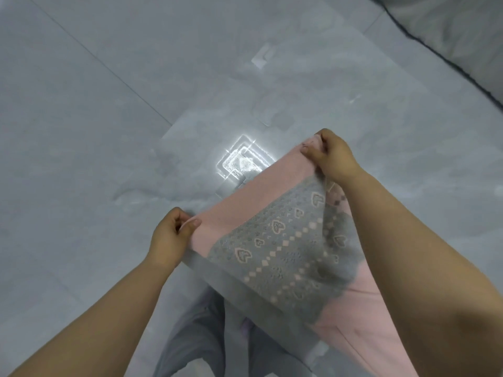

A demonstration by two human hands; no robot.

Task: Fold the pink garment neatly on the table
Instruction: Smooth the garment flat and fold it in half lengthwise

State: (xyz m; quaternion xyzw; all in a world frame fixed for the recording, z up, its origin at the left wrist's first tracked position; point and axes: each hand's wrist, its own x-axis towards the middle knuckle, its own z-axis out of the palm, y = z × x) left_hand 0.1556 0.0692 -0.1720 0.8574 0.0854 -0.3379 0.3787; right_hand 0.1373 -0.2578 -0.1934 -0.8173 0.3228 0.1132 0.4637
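The pink garment (245, 208) has a grey knitted band with pink hearts and diamonds, and it hangs in the air in front of me. My left hand (171, 235) pinches its near-left corner between thumb and fingers. My right hand (332, 156) grips the far-right corner, higher up. The cloth is stretched taut between both hands and droops down toward my legs at the lower right. No table shows in this view; below the garment lies a glossy grey tiled floor (109, 131).
A bright ceiling light reflects on the floor tiles (239, 164) just beyond the garment. A grey cushioned edge with dark piping (449, 36) fills the top right corner. My grey trousers (196, 336) show below the cloth.
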